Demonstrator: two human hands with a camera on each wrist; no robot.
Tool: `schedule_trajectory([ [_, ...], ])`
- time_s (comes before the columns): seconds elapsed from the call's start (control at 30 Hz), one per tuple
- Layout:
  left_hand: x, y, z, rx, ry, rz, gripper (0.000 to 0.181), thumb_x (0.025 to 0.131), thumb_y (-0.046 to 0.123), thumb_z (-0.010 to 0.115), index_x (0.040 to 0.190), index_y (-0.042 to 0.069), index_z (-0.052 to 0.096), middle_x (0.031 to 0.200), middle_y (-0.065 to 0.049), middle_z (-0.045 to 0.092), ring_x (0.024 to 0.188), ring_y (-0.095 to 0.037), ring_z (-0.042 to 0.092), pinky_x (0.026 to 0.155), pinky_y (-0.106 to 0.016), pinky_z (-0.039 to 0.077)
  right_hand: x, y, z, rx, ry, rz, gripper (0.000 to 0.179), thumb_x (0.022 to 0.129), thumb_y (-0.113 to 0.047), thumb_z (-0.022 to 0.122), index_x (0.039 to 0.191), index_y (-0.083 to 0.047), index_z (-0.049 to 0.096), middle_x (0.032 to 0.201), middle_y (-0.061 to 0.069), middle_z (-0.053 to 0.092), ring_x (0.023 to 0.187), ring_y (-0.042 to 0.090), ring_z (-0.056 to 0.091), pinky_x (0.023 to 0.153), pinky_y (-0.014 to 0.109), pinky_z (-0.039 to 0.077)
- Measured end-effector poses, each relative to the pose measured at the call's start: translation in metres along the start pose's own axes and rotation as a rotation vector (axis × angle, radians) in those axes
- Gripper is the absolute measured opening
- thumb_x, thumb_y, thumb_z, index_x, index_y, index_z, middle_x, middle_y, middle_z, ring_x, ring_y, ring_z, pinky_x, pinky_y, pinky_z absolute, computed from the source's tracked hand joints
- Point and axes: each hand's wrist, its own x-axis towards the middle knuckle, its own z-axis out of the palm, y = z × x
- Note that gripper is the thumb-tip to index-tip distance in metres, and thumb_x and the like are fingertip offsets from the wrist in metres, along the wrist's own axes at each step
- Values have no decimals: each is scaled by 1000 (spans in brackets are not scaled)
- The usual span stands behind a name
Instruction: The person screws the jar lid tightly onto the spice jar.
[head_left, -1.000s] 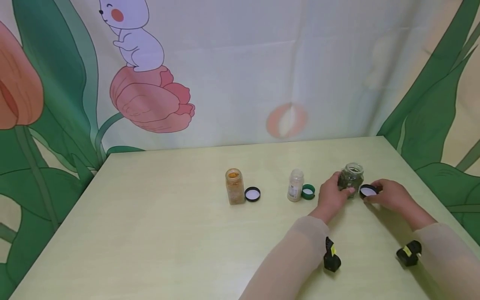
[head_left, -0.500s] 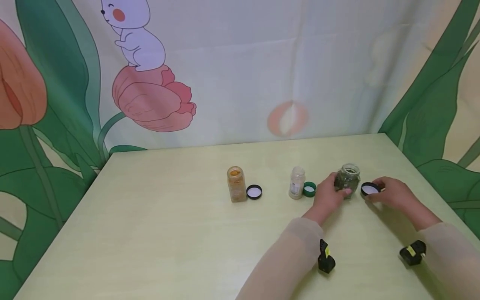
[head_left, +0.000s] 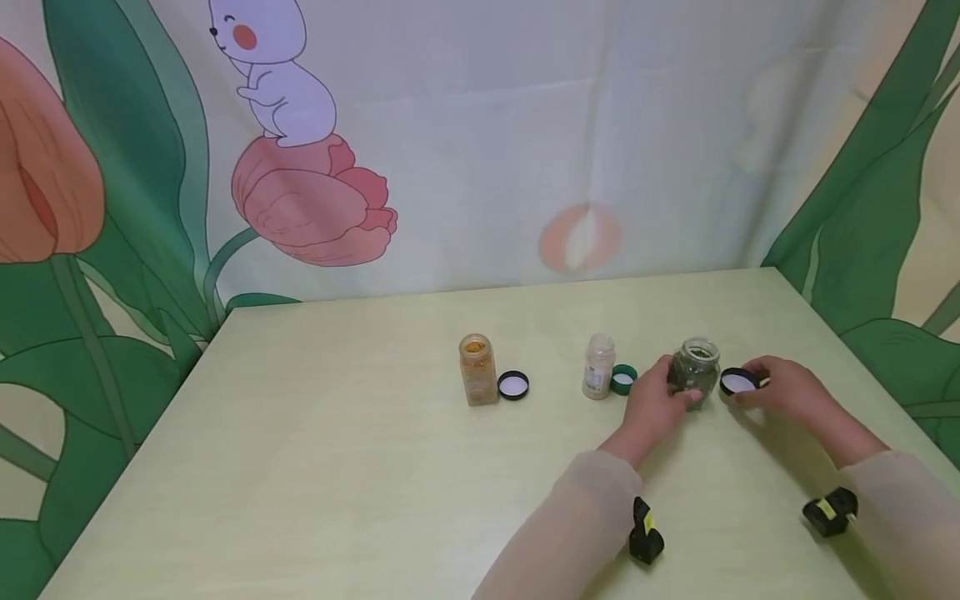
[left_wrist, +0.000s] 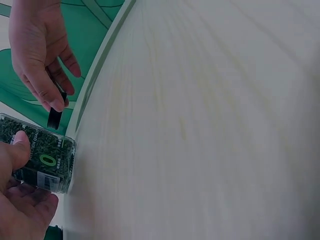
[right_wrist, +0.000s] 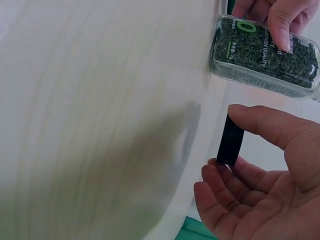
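In the head view my left hand (head_left: 654, 408) grips an uncapped glass jar of dried green herbs (head_left: 693, 377), thumb across its front. The jar stands upright; its printed label and barcode show in the left wrist view. Just right of it, my right hand (head_left: 786, 387) pinches a black lid (head_left: 739, 382) by its edge, white inside turned up. In the right wrist view the thumb is on one side of the lid and fingertips on the other. Jar and lid are apart. Whether the jar's base touches the table I cannot tell for certain.
Left of the hands stands a small uncapped clear bottle with pale contents (head_left: 598, 368), beside a green cap (head_left: 623, 380). Farther left, an uncapped jar of orange-brown powder (head_left: 478, 371) stands near another black lid (head_left: 513, 385). A printed curtain hangs behind the pale table (head_left: 300, 467).
The herb jar and my left hand have shifted slightly left and nearer to me, so the gap to the lid is a little wider. My right hand keeps its hold on the lid.
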Motion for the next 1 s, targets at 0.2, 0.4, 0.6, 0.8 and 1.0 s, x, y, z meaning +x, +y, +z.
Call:
schedule_trajectory([
  [0.2, -7, -3, -8, 21, -26, -11, 53, 93, 22, 75, 142, 12, 57, 140, -6, 67, 133, -20, 62, 111, -30, 51, -9, -11, 2, 8, 1, -18, 58, 89, -12, 73, 128, 24, 48, 124, 44, 56, 106, 51, 59, 85, 54, 54],
  [0.4, -11, -6, -18, 26, -57, -9, 59, 94, 23, 75, 147, 11, 53, 144, -7, 64, 136, -20, 60, 114, -30, 49, -13, -16, 4, -1, 17, -56, 57, 88, -11, 74, 126, 24, 50, 123, 43, 57, 106, 51, 60, 86, 55, 54],
  [0.6, -16, -9, -26, 71, -74, 12, 61, 94, 23, 75, 148, 9, 52, 145, -9, 63, 136, -21, 59, 114, -30, 49, -16, -20, 6, -7, 21, -86, 55, 87, -9, 75, 124, 23, 51, 120, 42, 59, 105, 50, 61, 85, 54, 55],
  [0.8, -22, -10, -30, 104, -85, 4, 61, 92, 23, 77, 147, 10, 53, 144, -7, 65, 135, -19, 60, 113, -29, 50, -23, -23, 7, -7, 18, -96, 54, 88, -10, 76, 124, 22, 52, 118, 41, 60, 104, 50, 63, 83, 52, 56],
  [1.0, -29, -12, -34, 154, -89, 35, 57, 92, 23, 77, 143, 11, 56, 138, -6, 68, 130, -17, 63, 109, -26, 52, -30, -29, 9, 5, 19, -109, 55, 87, -10, 77, 124, 22, 51, 116, 40, 61, 103, 49, 63, 83, 53, 57],
])
